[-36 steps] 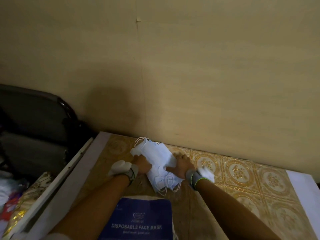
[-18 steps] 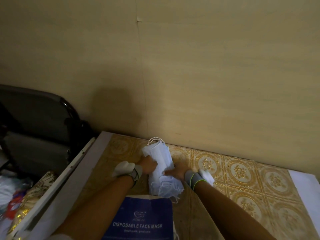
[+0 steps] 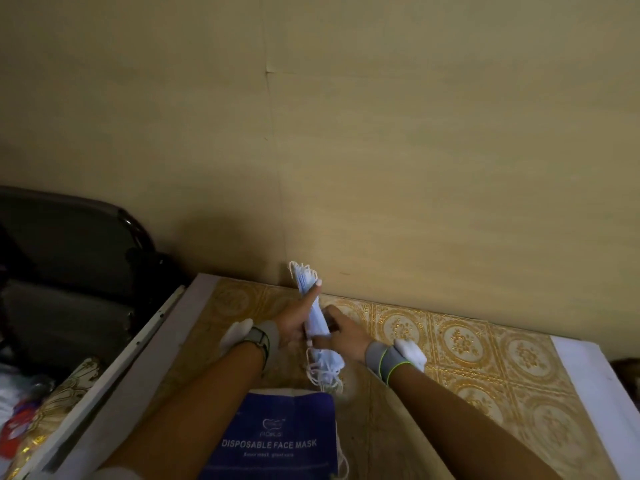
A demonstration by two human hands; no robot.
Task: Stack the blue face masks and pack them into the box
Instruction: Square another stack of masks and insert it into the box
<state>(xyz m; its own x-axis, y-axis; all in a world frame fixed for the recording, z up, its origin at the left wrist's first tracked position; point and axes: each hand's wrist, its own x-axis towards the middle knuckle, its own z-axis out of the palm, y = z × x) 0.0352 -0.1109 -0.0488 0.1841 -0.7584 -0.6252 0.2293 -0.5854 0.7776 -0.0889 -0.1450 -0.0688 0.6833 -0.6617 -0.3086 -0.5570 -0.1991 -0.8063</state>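
A stack of pale blue face masks stands on edge above the table, squeezed between both hands. My left hand presses its left side, with the forefinger stretched up along the stack. My right hand grips its right side. White ear loops hang out at the top and at the bottom of the stack. The dark blue box, printed DISPOSABLE FACE MASK, lies near me below the hands, and a loop pokes out at its right edge.
The table has a gold patterned cloth and pale borders left and right. A beige wall rises right behind it. A dark chair and some clutter sit to the left of the table.
The masks lay flat and fanned on the table under both hands. Now they are gathered into a tight stack, turned on edge and lifted between my hands.
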